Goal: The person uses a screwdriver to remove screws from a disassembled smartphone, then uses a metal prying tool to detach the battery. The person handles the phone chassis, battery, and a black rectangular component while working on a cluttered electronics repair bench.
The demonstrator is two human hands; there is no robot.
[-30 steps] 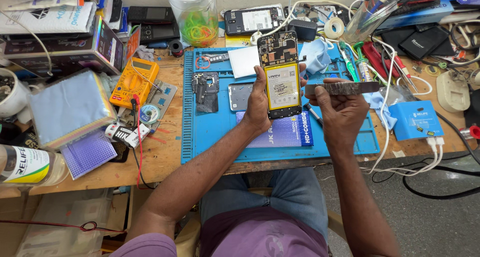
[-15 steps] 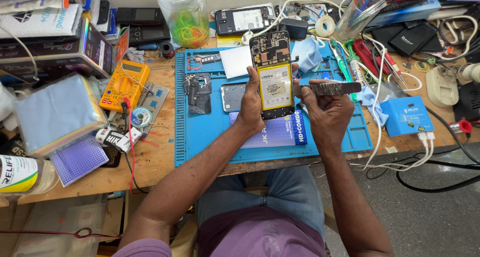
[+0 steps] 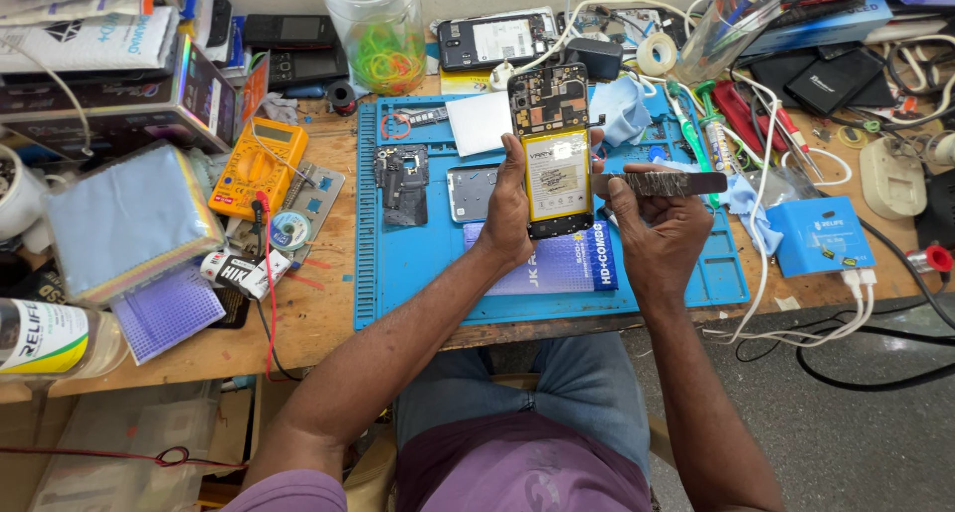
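The left hand (image 3: 510, 205) is wrapped around the edge of an opened smartphone (image 3: 550, 149), back cover off, held upright above the blue silicone work mat (image 3: 418, 273); its dark circuit board shows at the top and a flat, glossy yellow-edged battery fills the middle. The right hand (image 3: 657, 228) is closed in a pinch on a flat metal strip tool (image 3: 662, 184), long and thin with a mottled, worn grey surface, held level with its left end just beside the phone's right edge. On the mat lie a dark plastic frame piece (image 3: 401, 179), a grey rectangular panel (image 3: 471, 192) and a white square card (image 3: 479, 122). A yellow multimeter (image 3: 261, 166) sits on the wooden bench at the left. Compared with half a second ago, phone and tool hold much the same pose, the tool's end staying close to the phone.
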